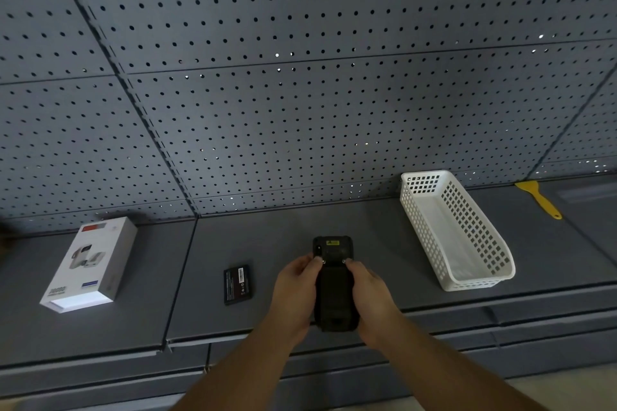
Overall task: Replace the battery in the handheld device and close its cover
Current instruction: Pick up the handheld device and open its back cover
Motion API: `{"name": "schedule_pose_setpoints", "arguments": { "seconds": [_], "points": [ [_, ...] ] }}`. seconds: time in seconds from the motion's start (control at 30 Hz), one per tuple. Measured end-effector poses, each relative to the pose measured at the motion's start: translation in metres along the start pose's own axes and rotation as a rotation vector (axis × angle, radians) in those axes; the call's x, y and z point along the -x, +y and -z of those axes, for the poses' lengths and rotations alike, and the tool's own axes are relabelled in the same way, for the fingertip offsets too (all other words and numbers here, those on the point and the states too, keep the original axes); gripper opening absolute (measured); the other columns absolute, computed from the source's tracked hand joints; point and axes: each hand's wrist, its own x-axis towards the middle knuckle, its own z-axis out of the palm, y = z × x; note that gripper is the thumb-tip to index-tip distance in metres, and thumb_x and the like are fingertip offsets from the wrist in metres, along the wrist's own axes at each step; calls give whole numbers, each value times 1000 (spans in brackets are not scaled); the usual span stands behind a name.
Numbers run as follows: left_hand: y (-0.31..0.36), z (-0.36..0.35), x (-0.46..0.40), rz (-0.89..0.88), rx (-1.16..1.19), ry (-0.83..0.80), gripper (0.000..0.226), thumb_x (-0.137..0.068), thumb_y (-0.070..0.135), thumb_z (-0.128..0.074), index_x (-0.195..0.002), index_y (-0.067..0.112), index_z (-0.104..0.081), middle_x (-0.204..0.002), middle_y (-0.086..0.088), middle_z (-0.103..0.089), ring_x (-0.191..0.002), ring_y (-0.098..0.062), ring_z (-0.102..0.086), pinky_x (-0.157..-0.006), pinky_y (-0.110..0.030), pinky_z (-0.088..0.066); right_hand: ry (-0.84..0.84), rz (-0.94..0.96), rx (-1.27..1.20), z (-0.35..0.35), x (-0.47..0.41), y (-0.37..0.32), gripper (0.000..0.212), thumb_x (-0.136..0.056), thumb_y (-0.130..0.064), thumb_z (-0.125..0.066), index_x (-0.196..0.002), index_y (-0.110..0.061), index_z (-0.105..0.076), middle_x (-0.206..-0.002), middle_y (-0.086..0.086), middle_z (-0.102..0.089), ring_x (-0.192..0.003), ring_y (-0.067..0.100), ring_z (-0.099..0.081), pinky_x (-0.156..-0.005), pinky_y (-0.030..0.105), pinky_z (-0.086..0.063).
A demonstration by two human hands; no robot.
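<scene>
A black handheld device [334, 277] lies back side up on the grey shelf [300, 230], its long axis pointing away from me. My left hand [295, 290] grips its left side and my right hand [369, 297] grips its right side, thumbs pressed on the back cover near two small screws. The cover looks in place on the device. A loose black battery [237, 284] with a red-and-white label lies flat on the shelf, a hand's width left of my left hand.
A white perforated plastic basket [467, 243] stands to the right of the device. A yellow scraper [539, 198] lies at the far right against the pegboard wall [300, 77]. A white product box [90, 264] lies at the left.
</scene>
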Motion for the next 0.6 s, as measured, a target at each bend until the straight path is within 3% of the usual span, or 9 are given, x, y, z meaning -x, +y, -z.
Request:
{"name": "schedule_pose_setpoints", "arguments": {
  "seconds": [0.17,0.33,0.47,0.6],
  "points": [
    [2,-3,2,-5,-12,-6,23,-101,21,-60,-104,5,-76,-104,-22,-78,-100,-40,-75,-89,-54,-63,-7,-12,-48,1,2,0,34,-104,-42,-54,-110,-18,-77,-103,22,-80,-87,40,-78,-67,49,-65],
    [2,-1,0,15,-8,-37,21,-97,24,-63,-101,10,-78,-106,-20,-79,-104,-40,-74,-97,-63,-57,-12,-2,-78,5,1,1,33,-102,-42,-57,-110,-18,-79,-102,20,-81,-87,39,-78,-67,46,-64],
    [1,2,-2,19,-35,-68,20,-96,26,-66,-100,12,-79,-108,-18,-79,-111,-40,-71,-103,-61,-54,-16,4,-88,8,2,3,34,-102,-42,-58,-112,-18,-79,-98,19,-82,-86,38,-77,-71,50,-65],
    [1,1,-1,8,-17,-60,20,-100,23,-63,-105,11,-78,-106,-15,-80,-106,-34,-74,-97,-51,-58,-33,-7,-97,8,3,4,35,-103,-42,-58,-113,-17,-79,-104,20,-81,-92,39,-77,-77,52,-65]
  ]
}}
